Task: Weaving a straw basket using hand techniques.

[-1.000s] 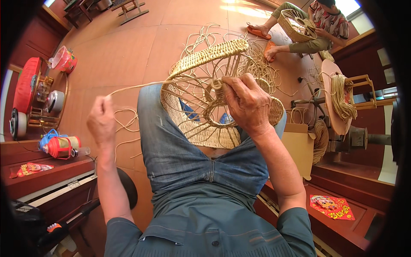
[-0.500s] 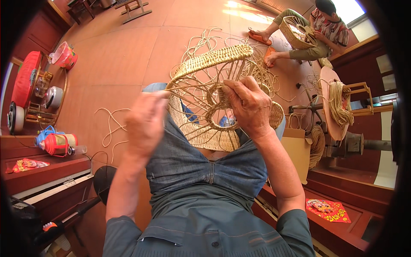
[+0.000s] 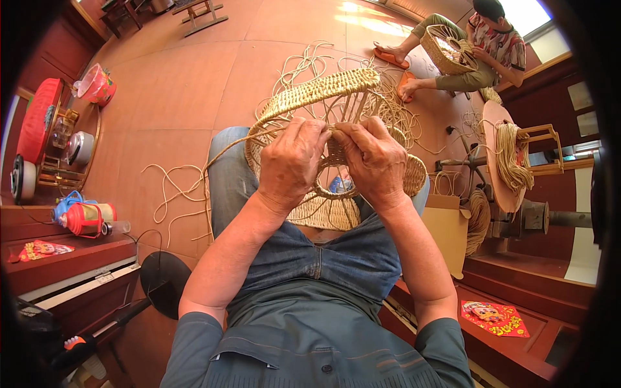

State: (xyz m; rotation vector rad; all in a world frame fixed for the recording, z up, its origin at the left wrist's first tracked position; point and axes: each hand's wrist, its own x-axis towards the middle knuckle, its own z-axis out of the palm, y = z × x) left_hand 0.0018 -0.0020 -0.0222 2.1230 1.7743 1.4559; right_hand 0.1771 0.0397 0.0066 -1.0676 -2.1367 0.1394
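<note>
A woven straw basket (image 3: pixel 320 89) rests on my lap between my knees, with open spokes and a braided ring (image 3: pixel 336 192) in the part facing me. My left hand (image 3: pixel 289 161) is closed in a pinch on a straw cord (image 3: pixel 229 147), which trails left over my knee toward the floor. Almost touching it, my right hand (image 3: pixel 375 158) pinches at the basket's spokes close to the same cord. The fingertips of both hands meet above the ring, and they hide the exact spot where cord and spokes cross.
Loose cords (image 3: pixel 307 64) lie in a tangle on the floor beyond the basket. At the far right a seated person (image 3: pixel 495 48) holds another woven basket (image 3: pixel 446 55). A cardboard box (image 3: pixel 446 226) stands by my right knee, near a round board (image 3: pixel 501 155) draped with cord.
My left hand has moved right, from the basket's left side to beside my right hand. The cord that was stretched between them now trails leftward. My right hand has barely moved.
</note>
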